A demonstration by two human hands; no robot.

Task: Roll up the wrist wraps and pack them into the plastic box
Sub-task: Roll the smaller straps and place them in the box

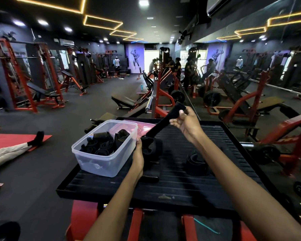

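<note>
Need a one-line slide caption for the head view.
Both hands, left and right, stretch a black fabric wrist wrap beside a clear plastic box of rolled wraps on a black ribbed platform.

Commercial gym, red weight machines point(30, 79), benches point(123, 101), barbell plates point(177, 96), mirrored wall point(250, 54)

My fingers point(176, 121) pinch matt black cloth wrap point(161, 125); the box point(101, 164) is clear glossy plastic; the worktop point(181, 186) is ribbed, dull black.
</note>
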